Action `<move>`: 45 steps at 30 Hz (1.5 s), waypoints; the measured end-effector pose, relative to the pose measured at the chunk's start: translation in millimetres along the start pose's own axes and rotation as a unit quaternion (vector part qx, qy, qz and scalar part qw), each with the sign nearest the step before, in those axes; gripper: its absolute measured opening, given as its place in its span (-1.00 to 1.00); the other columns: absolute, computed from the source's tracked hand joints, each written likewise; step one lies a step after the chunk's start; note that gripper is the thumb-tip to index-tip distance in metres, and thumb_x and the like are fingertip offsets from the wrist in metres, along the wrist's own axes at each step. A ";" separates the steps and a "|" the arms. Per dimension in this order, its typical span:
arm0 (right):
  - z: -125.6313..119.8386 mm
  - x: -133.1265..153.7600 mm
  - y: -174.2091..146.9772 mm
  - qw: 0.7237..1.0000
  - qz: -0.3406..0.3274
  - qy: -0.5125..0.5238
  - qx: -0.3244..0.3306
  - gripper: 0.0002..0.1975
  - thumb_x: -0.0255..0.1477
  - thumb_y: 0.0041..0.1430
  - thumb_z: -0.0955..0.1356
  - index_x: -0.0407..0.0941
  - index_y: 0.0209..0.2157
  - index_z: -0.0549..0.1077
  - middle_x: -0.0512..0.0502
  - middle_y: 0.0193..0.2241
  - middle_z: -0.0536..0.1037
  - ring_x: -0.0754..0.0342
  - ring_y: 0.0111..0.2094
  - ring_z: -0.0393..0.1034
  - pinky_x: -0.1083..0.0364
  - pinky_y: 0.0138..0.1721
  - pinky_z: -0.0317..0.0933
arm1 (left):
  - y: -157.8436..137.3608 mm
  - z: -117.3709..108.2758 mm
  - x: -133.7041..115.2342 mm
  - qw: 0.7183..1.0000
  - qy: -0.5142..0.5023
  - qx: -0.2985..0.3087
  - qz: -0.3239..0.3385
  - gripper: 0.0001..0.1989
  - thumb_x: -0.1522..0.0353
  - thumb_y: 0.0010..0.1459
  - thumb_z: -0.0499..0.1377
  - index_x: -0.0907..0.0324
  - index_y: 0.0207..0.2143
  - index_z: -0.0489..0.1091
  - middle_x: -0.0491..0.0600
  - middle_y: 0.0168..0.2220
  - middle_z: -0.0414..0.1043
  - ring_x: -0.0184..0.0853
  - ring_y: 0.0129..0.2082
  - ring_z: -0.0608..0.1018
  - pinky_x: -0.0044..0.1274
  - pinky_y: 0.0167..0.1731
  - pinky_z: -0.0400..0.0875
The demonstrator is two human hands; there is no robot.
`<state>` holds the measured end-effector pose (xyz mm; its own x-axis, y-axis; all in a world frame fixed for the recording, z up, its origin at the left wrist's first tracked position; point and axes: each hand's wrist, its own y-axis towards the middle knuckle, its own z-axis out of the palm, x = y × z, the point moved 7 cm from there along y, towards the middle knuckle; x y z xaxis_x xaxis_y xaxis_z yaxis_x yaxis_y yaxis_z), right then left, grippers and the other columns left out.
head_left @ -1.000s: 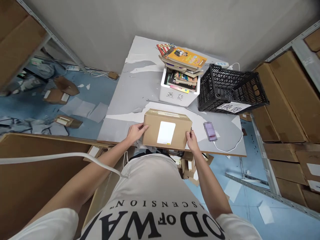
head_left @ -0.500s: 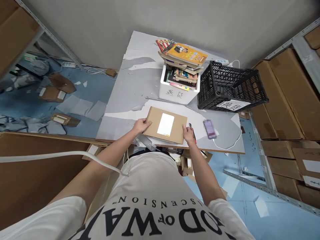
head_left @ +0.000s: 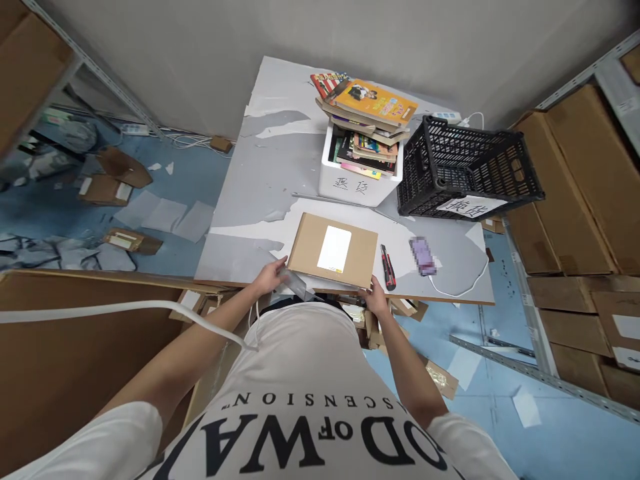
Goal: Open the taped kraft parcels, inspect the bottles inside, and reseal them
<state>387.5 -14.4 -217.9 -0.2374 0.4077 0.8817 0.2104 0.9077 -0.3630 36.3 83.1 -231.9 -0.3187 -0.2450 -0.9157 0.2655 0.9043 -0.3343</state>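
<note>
A flat brown cardboard parcel [head_left: 310, 247] with a white label [head_left: 334, 249] lies at the table's front edge, in front of my body. My left hand [head_left: 271, 276] is at its near left corner, thumb and fingers closed around it. At the near right corner my right hand [head_left: 375, 297] grips the parcel, its fingers partly hidden below the edge. A crumpled strip of clear plastic [head_left: 299, 287] pokes out under the parcel's near side, beside my left hand. To the right of the parcel lies a red and black utility knife [head_left: 387, 268], touched by neither hand.
Behind the parcel stands a white box [head_left: 355, 188] heaped with books [head_left: 375, 103]. A black plastic crate [head_left: 470, 163] is right of it. A phone [head_left: 423, 256] on a white cable lies on the table [head_left: 235, 180]. Cartons [head_left: 585, 180] line the right side; a white cable [head_left: 125, 308] crosses the left.
Both hands have slid along the parcel's sides toward me, to its near corners. The right hand has moved away from the utility knife, now fully visible. The parcel has barely shifted.
</note>
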 end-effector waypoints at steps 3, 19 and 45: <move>9.6 5.0 -3.7 1.000 0.004 0.004 -0.012 -0.39 -0.30 -0.10 0.41 -0.06 0.03 0.25 -0.23 -0.01 0.46 -0.07 0.01 0.35 -0.08 -0.01 0.30 | -8.3 13.5 -7.5 0.999 -0.017 0.038 0.010 -0.23 0.01 -0.17 0.26 0.27 0.06 0.37 0.14 0.02 0.46 -0.07 0.09 0.43 -0.27 0.11 0.28; -40.2 97.7 27.9 0.991 -0.026 -0.120 -0.059 -0.56 0.05 0.09 0.23 -0.07 -0.34 0.35 -0.07 -0.35 0.51 -0.01 -0.28 0.35 0.02 -0.19 0.22 | -5.8 -21.0 -120.5 0.966 0.211 -0.148 0.027 -0.47 0.00 0.09 0.06 0.29 -0.47 0.55 -0.06 -0.61 0.40 -0.34 -0.50 0.43 -0.57 -0.48 0.16; -16.2 3.4 17.0 0.999 -0.030 -0.018 0.019 -0.35 -0.41 -0.11 0.39 -0.04 0.10 0.28 -0.20 0.13 0.34 -0.07 0.06 0.31 -0.14 0.07 0.22 | -7.5 0.2 -17.7 0.999 0.041 0.025 0.000 -0.38 0.09 -0.23 0.31 0.21 -0.10 0.48 0.10 -0.09 0.53 -0.03 0.00 0.48 -0.29 0.02 0.36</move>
<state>405.7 0.8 -216.2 -0.2821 0.3556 0.8911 0.1596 0.9332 -0.3219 40.2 80.6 -213.2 -0.3912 -0.2136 -0.8952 0.3095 0.8855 -0.3466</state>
